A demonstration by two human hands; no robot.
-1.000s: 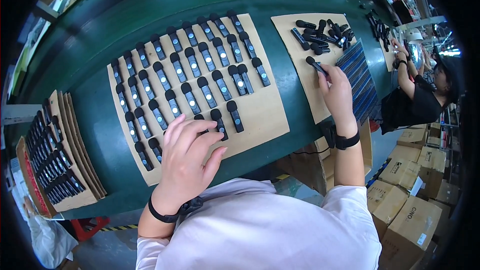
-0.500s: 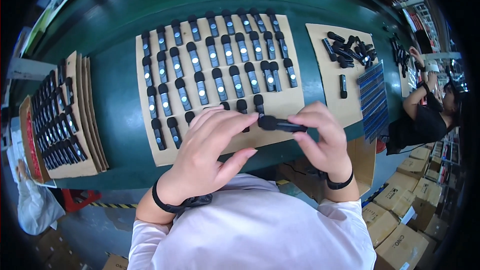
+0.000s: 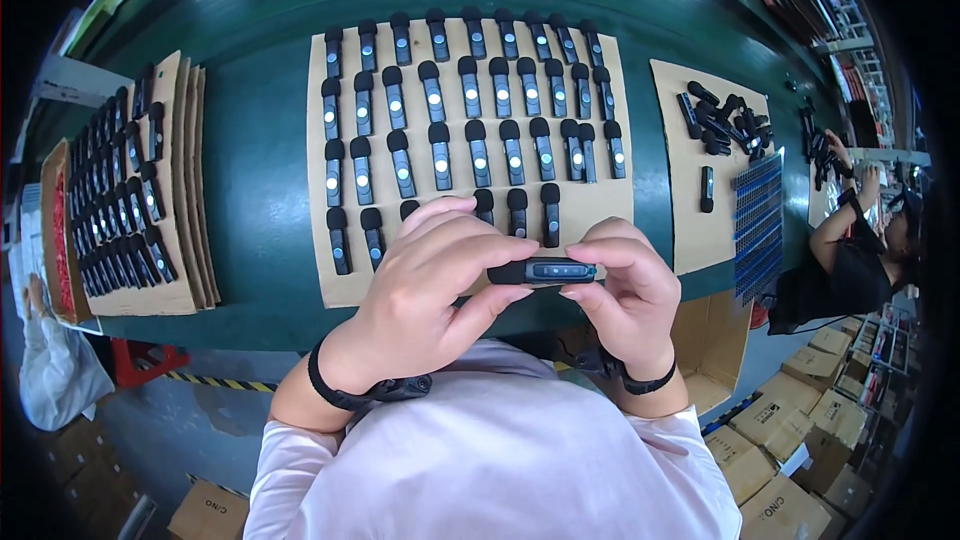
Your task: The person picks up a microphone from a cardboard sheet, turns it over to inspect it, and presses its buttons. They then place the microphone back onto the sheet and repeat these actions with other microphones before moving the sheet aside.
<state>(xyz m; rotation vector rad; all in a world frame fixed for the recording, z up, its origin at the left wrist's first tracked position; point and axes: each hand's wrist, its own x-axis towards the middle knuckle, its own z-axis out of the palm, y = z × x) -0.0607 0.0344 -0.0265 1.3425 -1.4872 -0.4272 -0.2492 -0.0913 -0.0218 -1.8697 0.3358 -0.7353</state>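
Between my hands, a small black clip-on wireless microphone (image 3: 557,270) with a foam cap lies sideways, level, its flat face up. My left hand (image 3: 415,290) pinches the foam-capped end between thumb and fingers. The opposite end is gripped by the thumb and fingertips of my right hand (image 3: 635,290). Beyond them, rows of similar microphones (image 3: 440,165) rest on a cardboard sheet (image 3: 590,215), most showing a pale round spot. Part of the nearest row is hidden behind my left hand.
Stacked cardboard sheets (image 3: 190,190) stand at the left with more microphones. To the right, a cardboard sheet (image 3: 690,240) bears a loose pile of microphones (image 3: 735,122), beside a blue perforated panel (image 3: 757,230). Cartons (image 3: 780,420) fill the lower right. Other people sit at both far sides.
My left thumb and fingers have closed on the foam end of the microphone. It has turned so its flat face shows, and moved slightly nearer. The whole view has shifted a little.
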